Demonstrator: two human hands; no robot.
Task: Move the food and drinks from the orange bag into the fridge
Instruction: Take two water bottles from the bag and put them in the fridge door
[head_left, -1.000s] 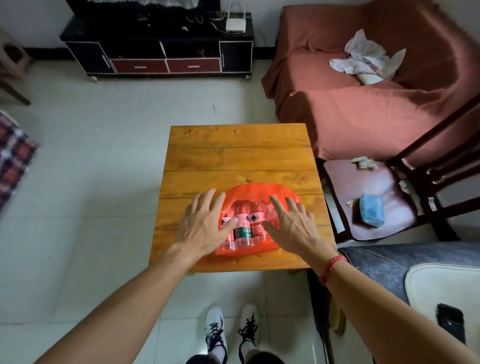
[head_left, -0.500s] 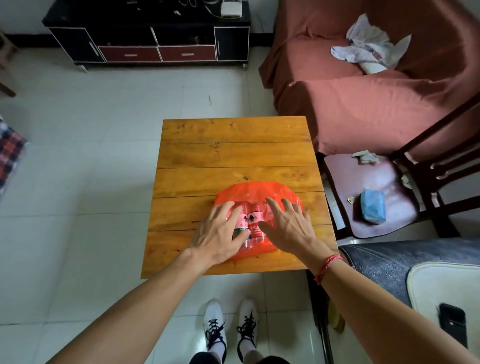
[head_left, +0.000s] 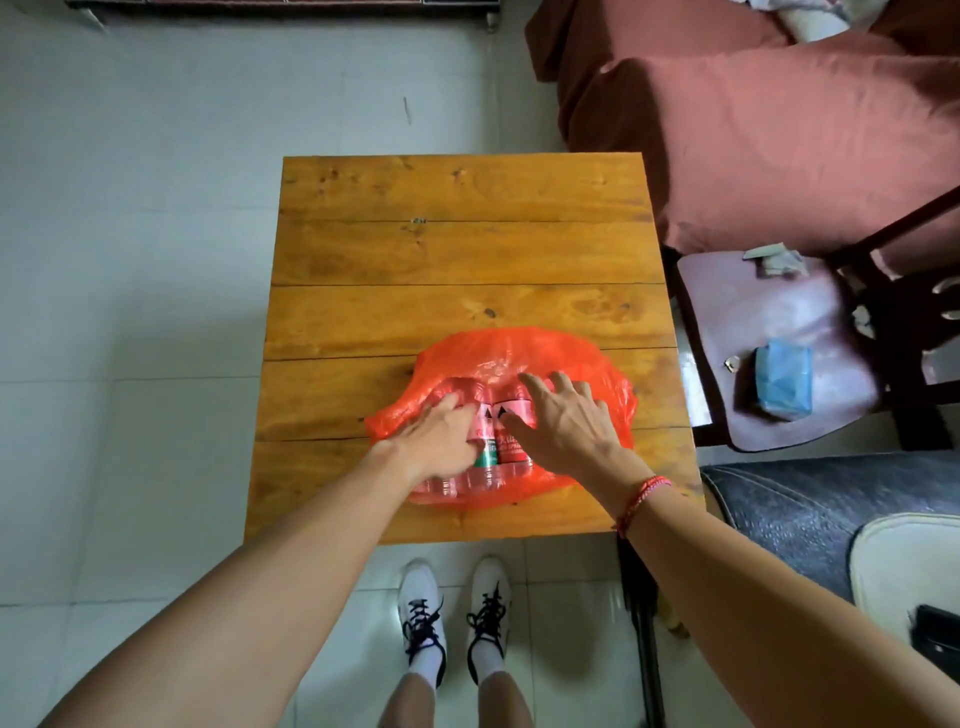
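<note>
A translucent orange plastic bag (head_left: 519, 353) lies on the near half of a wooden table (head_left: 457, 249). Through its plastic show several water bottles (head_left: 506, 441) with pink and green labels, lying side by side. My left hand (head_left: 441, 436) rests on the bag's left part over the bottles, fingers stretched forward and thumb against a bottle. On the right part of the bag, my right hand (head_left: 563, 426) lies with its fingers spread and slightly bent. No fridge is in view.
A sofa under a reddish cover (head_left: 779, 145) stands to the right of the table. Beside the table's right edge is a dark wooden chair (head_left: 748, 332) with a blue packet (head_left: 783, 379) on its seat. A phone (head_left: 935, 639) lies at bottom right. My white shoes (head_left: 452, 618) stand below the table's near edge.
My left hand has moved right from the table's surface onto the bag and bottles. My right hand has settled onto the bag. The view has tilted down and closer.
</note>
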